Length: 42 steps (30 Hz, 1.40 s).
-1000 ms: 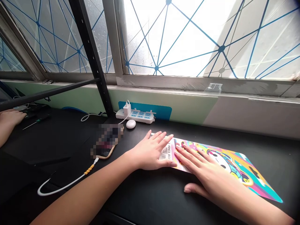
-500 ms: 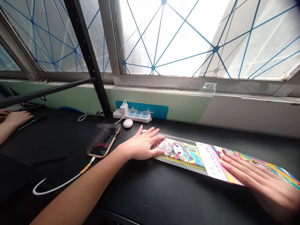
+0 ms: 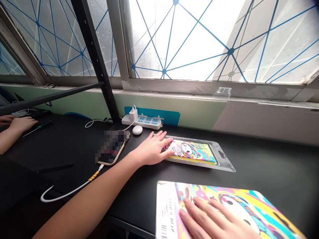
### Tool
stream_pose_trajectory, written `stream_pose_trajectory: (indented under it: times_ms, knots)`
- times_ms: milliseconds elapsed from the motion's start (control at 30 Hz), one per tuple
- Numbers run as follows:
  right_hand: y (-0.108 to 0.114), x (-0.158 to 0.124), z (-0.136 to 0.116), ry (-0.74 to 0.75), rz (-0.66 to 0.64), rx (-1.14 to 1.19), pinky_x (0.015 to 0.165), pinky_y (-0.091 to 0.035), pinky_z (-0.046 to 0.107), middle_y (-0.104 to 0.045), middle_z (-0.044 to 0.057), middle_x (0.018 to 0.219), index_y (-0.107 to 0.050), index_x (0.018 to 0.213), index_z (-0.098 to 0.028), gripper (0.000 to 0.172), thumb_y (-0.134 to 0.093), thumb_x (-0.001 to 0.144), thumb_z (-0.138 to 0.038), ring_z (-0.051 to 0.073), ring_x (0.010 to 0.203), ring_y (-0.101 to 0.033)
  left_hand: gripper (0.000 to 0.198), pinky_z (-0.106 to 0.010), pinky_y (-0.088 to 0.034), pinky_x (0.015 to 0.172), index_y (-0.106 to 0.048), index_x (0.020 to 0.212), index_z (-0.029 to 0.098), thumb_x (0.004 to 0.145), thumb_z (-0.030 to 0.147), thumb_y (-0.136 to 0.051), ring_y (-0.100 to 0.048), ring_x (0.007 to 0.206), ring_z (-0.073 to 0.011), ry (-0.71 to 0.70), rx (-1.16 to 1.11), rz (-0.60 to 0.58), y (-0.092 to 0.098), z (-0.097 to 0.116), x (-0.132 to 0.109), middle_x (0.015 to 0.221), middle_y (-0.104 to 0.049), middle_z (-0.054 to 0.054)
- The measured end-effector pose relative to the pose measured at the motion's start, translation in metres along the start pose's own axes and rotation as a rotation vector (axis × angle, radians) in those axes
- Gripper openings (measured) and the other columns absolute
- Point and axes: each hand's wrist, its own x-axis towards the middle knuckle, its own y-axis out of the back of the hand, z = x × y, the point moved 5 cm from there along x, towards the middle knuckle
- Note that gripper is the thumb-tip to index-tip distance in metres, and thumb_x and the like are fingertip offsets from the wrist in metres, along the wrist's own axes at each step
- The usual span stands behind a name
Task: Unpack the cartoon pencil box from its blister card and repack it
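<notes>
My left hand (image 3: 156, 147) rests with spread fingers on the left end of a clear plastic blister pack (image 3: 226, 163). Inside the pack sits a colourful printed packet (image 3: 190, 150) showing a cartoon character. Closer to me, my right hand (image 3: 216, 219) has its fingers stretched over a bright cardboard backing card (image 3: 249, 199), its thumb out of sight. The card has a white strip with a barcode at its left end and a large cartoon face. Its lower part runs out of view.
A phone (image 3: 112, 149) lies left of my forearm, with a white cable (image 3: 67, 196) plugged in. Behind are a round white case (image 3: 137, 130) and a power strip (image 3: 146, 121). A black metal post (image 3: 96, 59) stands near the window. Another person's hand (image 3: 23, 123) is far left.
My right hand has moved toward me and left with the backing card, which now lies apart from the blister pack. The pack's right end is uncovered. My left hand has stayed on the pack.
</notes>
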Motion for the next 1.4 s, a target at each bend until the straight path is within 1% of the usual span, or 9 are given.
stream_pose_trajectory:
  times_ms: [133, 300, 433, 567, 767, 867, 1100, 1267, 1400]
  knots:
    - [-0.010, 0.074, -0.004, -0.016, 0.005, 0.046, 0.093, -0.061, 0.049, -0.074, 0.013, 0.132, -0.065, 0.138, -0.015, 0.041, -0.051, 0.100, -0.026, 0.034, 0.113, -0.072, 0.064, -0.063, -0.022, 0.123, -0.047, 0.155, 0.022, 0.104, 0.062, -0.041, -0.025, 0.157, -0.0346, -0.023, 0.017, 0.020, -0.001, 0.004, 0.000, 0.167, -0.033, -0.021]
    - [-0.029, 0.097, 0.021, -0.137, -0.026, 0.194, 0.102, -0.055, 0.055, -0.075, 0.016, 0.126, -0.069, 0.130, -0.012, 0.049, -0.059, 0.099, -0.048, 0.037, 0.117, -0.068, 0.061, -0.064, -0.024, 0.122, -0.048, 0.154, 0.020, 0.105, 0.056, -0.044, -0.028, 0.156, -0.0358, -0.036, 0.049, 0.022, -0.001, 0.009, 0.000, 0.165, -0.035, -0.022]
    - [-0.010, 0.089, 0.040, -0.173, 0.050, 0.245, 0.086, -0.060, 0.042, -0.079, 0.011, 0.103, -0.075, 0.107, -0.017, 0.026, -0.052, 0.102, -0.028, 0.027, 0.095, -0.072, 0.057, -0.061, -0.027, 0.122, -0.051, 0.151, 0.018, 0.106, 0.052, -0.045, -0.032, 0.155, -0.0355, -0.078, 0.059, 0.063, 0.001, 0.012, -0.002, 0.164, -0.038, -0.021]
    - [0.010, 0.061, 0.101, -0.386, 0.115, 0.058, 0.078, -0.058, 0.042, -0.075, 0.011, 0.097, -0.075, 0.100, -0.021, 0.029, -0.049, 0.103, -0.032, 0.026, 0.088, -0.069, 0.047, -0.063, -0.030, 0.120, -0.058, 0.144, 0.022, 0.106, 0.046, -0.049, -0.041, 0.150, -0.0357, -0.137, 0.100, 0.104, 0.005, 0.015, -0.003, 0.160, -0.046, -0.019]
    - [-0.008, 0.035, 0.189, -0.616, -0.264, 0.292, 0.074, -0.060, 0.037, -0.068, 0.012, 0.107, -0.074, 0.114, -0.019, 0.057, -0.068, 0.084, -0.067, 0.027, 0.090, -0.070, 0.043, -0.051, -0.043, 0.111, -0.063, 0.137, 0.019, 0.104, 0.044, -0.054, -0.055, 0.134, -0.0315, -0.173, 0.117, 0.138, 0.009, 0.020, -0.002, 0.144, -0.062, -0.015]
    - [-0.009, 0.041, 0.197, -0.629, -0.333, 0.345, 0.074, -0.060, 0.034, -0.066, 0.010, 0.106, -0.077, 0.103, -0.021, 0.057, -0.075, 0.075, -0.070, 0.025, 0.087, -0.069, 0.048, -0.054, -0.040, 0.111, -0.061, 0.139, 0.019, 0.102, 0.049, -0.055, -0.058, 0.128, -0.0321, -0.116, 0.132, 0.147, 0.010, 0.021, -0.001, 0.140, -0.063, -0.013]
    - [-0.012, 0.035, 0.194, -0.685, -0.228, 0.242, 0.083, -0.058, 0.044, -0.066, 0.014, 0.113, -0.075, 0.099, -0.020, 0.059, -0.081, 0.067, -0.069, 0.035, 0.102, -0.065, 0.055, -0.053, -0.036, 0.116, -0.056, 0.146, 0.022, 0.102, 0.056, -0.052, -0.051, 0.136, -0.0319, 0.000, 0.103, 0.138, 0.022, 0.014, -0.010, 0.149, -0.058, -0.011]
    - [-0.014, 0.030, 0.192, -0.630, -0.157, 0.185, 0.084, -0.055, 0.045, -0.067, 0.013, 0.113, -0.072, 0.099, -0.021, 0.055, -0.083, 0.069, -0.066, 0.035, 0.103, -0.064, 0.080, -0.057, -0.034, 0.119, -0.040, 0.159, 0.020, 0.097, 0.069, -0.051, -0.031, 0.152, -0.0378, 0.325, 0.145, 0.198, 0.042, -0.034, -0.041, 0.165, -0.039, -0.016]
    - [-0.017, 0.028, 0.194, -0.612, -0.131, 0.216, 0.082, -0.056, 0.042, -0.067, 0.011, 0.113, -0.070, 0.100, -0.022, 0.055, -0.084, 0.069, -0.065, 0.033, 0.102, -0.065, 0.086, -0.060, -0.036, 0.118, -0.033, 0.162, 0.019, 0.096, 0.074, -0.044, -0.020, 0.158, -0.0390, 0.497, 0.020, 0.020, 0.032, -0.064, -0.054, 0.171, -0.024, -0.017]
